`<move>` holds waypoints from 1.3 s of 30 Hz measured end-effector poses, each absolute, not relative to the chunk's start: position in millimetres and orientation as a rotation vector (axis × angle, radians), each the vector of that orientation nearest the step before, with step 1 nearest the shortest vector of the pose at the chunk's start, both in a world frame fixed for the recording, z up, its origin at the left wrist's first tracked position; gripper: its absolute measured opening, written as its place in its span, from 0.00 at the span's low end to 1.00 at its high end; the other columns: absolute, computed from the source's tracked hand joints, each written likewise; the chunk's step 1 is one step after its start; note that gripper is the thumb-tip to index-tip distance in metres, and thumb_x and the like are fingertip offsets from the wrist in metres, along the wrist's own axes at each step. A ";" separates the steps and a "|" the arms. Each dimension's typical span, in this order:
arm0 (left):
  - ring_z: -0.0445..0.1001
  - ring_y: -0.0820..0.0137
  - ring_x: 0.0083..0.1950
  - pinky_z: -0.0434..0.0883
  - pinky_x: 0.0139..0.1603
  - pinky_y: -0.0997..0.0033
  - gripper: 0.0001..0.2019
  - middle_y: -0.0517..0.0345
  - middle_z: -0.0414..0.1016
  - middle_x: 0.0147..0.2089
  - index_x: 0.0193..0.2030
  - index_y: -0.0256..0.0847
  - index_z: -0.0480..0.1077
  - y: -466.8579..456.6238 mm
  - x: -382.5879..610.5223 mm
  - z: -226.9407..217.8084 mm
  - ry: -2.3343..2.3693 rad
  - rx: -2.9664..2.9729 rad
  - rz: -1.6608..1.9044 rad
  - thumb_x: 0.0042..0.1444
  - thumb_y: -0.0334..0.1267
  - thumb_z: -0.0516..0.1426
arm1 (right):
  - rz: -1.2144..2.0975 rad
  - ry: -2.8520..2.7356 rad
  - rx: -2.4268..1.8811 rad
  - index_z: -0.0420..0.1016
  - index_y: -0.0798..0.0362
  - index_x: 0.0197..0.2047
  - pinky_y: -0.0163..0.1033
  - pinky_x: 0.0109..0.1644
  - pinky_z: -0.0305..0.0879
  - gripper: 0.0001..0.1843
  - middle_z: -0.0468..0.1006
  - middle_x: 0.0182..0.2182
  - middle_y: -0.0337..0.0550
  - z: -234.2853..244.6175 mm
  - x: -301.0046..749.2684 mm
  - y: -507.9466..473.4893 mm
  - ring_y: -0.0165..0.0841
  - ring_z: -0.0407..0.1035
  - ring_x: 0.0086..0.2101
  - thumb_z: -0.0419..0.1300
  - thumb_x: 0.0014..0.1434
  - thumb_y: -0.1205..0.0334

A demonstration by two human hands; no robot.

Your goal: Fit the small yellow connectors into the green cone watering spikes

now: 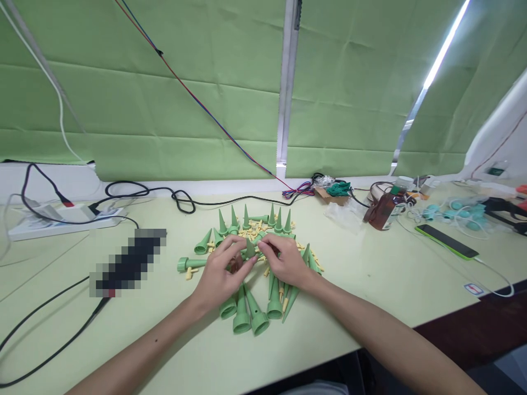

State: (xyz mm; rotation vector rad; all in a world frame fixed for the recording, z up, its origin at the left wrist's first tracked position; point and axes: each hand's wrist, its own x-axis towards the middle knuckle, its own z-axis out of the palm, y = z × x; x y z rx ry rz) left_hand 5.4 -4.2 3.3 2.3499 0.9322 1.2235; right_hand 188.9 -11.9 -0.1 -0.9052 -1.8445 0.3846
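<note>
Above the middle of a pile, my left hand (pixel 224 270) is closed around a green cone-shaped plastic spike (pixel 250 249). My right hand (pixel 287 261) pinches at the spike's side with thumb and forefinger; what lies between those fingertips is too small to make out. Small yellow plastic valves (pixel 255 230) are heaped just behind my hands. Several green spikes (pixel 246 218) stand point up behind that heap. More spikes (pixel 256 314) lie in front with their hollow ends towards me, and one spike (pixel 190 264) lies to the left beside a loose yellow valve (pixel 190 273).
A power strip (pixel 66 220) and black cables (pixel 185 202) run along the back left, near a blurred dark device (pixel 132 266). On the right are a brown bottle (pixel 387 208), a clear plastic bag (pixel 343 214) and a green-edged phone (pixel 447 241) on the table (pixel 173 351).
</note>
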 end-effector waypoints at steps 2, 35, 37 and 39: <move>0.62 0.81 0.25 0.66 0.26 0.76 0.05 0.56 0.66 0.46 0.43 0.42 0.70 -4.6 4.9 2.5 0.915 2.388 1.237 0.61 0.36 0.56 | 0.388 -1.846 -0.906 0.66 0.53 0.30 0.34 0.30 0.55 0.14 0.66 0.24 0.36 -0.3 188.7 -11.9 0.27 0.58 0.25 0.49 0.68 0.61; 0.66 0.79 0.29 0.67 0.25 0.78 0.16 0.52 0.66 0.49 0.50 0.45 0.69 -1.8 -1.1 -4.8 0.785 2.646 1.279 0.58 0.24 0.52 | 0.393 -1.899 -0.953 0.52 0.51 0.24 0.35 0.27 0.49 0.20 0.56 0.19 0.33 -3.2 187.0 -10.4 0.26 0.52 0.21 0.47 0.69 0.58; 0.68 0.78 0.31 0.69 0.27 0.77 0.17 0.52 0.65 0.49 0.51 0.44 0.68 -1.9 -1.0 -4.7 0.788 2.676 1.290 0.59 0.24 0.52 | 0.395 -1.894 -0.953 0.52 0.51 0.24 0.35 0.27 0.49 0.20 0.56 0.19 0.33 -3.3 187.3 -10.5 0.26 0.51 0.21 0.47 0.69 0.58; 0.69 0.76 0.34 0.70 0.29 0.76 0.16 0.51 0.65 0.51 0.52 0.45 0.68 -2.8 0.1 -3.8 0.811 2.669 1.288 0.59 0.25 0.52 | 0.397 -1.877 -0.956 0.52 0.51 0.24 0.35 0.27 0.49 0.20 0.56 0.19 0.33 -2.8 187.6 -11.2 0.27 0.51 0.21 0.47 0.69 0.58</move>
